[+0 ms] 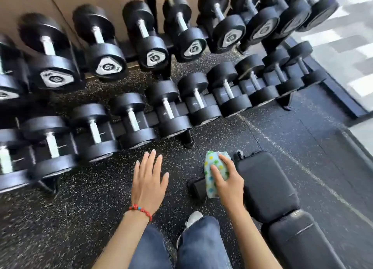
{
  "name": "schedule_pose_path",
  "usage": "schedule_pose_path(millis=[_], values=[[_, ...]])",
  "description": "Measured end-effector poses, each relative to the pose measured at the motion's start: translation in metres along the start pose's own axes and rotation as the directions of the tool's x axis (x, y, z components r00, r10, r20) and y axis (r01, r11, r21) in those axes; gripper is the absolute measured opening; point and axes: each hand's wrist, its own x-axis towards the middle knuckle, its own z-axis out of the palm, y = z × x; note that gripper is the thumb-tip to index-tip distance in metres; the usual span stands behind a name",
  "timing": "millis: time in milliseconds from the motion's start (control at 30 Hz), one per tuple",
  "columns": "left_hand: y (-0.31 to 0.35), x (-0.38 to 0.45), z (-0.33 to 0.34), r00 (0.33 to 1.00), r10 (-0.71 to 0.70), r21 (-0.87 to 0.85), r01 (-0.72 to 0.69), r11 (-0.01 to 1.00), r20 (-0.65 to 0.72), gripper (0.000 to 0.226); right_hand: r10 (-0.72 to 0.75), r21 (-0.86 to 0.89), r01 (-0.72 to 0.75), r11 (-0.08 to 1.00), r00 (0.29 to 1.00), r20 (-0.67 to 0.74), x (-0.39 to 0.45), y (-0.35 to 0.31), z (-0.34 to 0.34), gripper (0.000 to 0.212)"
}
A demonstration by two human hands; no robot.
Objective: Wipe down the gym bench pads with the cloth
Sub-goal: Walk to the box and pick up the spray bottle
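The right hand is gripping the dotted cloth beside the bench seat pad's left edge, while the left hand is hovering flat, fingers spread, over open speckled floor.

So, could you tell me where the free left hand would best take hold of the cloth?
Probably the cloth's loose lower end, coming from the left: the right hand already grips the bunched upper part, and that tail hangs free beside the bench pad.

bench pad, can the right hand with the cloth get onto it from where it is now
Probably yes. The right hand grips the cloth just beside the bench pad's left edge, and nothing lies on the pad's top or between it and the hand.
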Motion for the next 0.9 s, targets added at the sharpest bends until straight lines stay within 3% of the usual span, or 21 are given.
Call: schedule_pose_path(millis=[367, 900], values=[[-0.170, -0.108, -0.045, 0.917, -0.388, -0.038, 0.387, 0.921, -0.089, 0.055, -0.200, -0.039, 0.229, 0.973, 0.910, 0.362, -0.083, -0.089, 0.155, 0.035], [-0.307, -0.209, -0.077, 0.672, -0.730, -0.128, 0.719, 0.684, -0.125, 0.056, -0.284, 0.008, 0.404, 0.915, 0.628, 0.725, -0.160, -0.158, 0.308, 0.034]])
